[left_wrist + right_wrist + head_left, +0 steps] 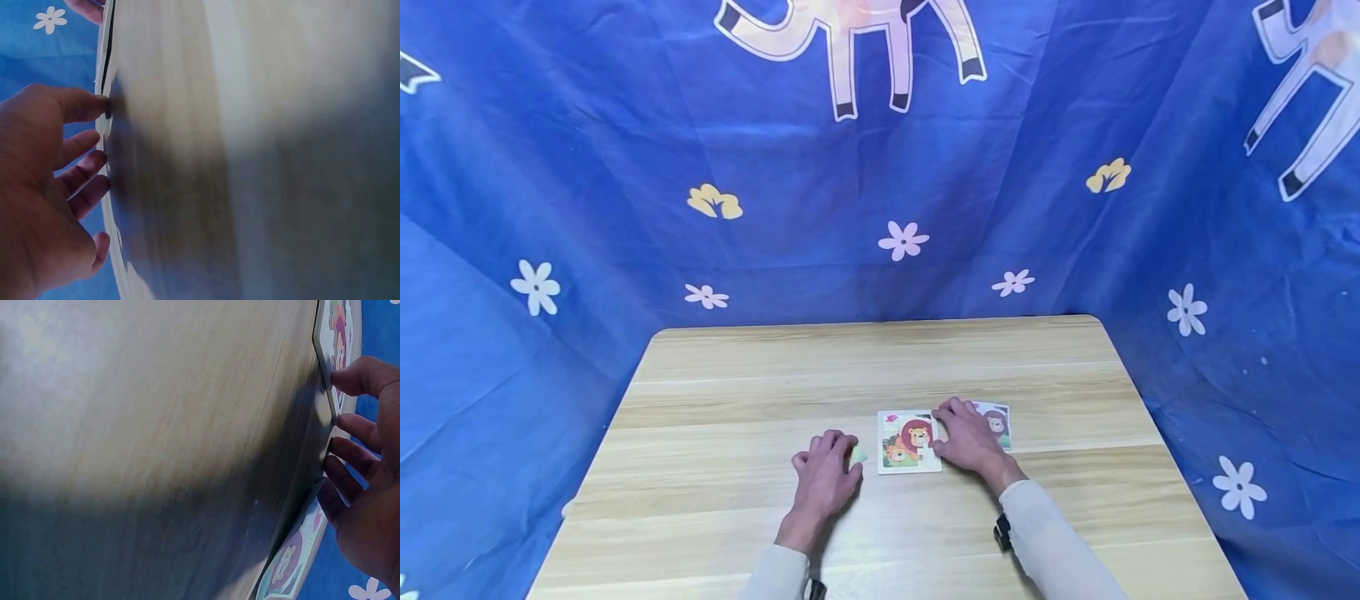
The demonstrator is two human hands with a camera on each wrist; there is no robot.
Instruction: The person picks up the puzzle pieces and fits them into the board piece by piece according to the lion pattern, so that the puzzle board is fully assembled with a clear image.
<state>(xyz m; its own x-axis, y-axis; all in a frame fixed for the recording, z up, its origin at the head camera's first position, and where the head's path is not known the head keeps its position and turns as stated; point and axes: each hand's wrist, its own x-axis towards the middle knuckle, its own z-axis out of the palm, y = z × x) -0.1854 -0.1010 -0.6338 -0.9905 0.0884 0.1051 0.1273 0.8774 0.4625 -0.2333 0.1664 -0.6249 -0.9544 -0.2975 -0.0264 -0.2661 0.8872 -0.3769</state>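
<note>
A small square puzzle board [910, 471] with a lion picture lies flat on the table; a white patch shows at the picture's lower right. My left hand [825, 473] is left of it, pinching a small pale green puzzle piece [858, 454] between thumb and forefinger close to the tabletop. In the left wrist view only a thin dark edge of the piece shows at the fingertip. My right hand [967, 437] rests at the board's right edge, thumb and forefinger touching it. Its other fingers overlap a lion picture card [997, 423], partly hidden beneath the hand.
The light wooden table [715, 392] extends around both hands. Blue cloth [820, 217] printed with flowers and animals hangs behind it and along both sides.
</note>
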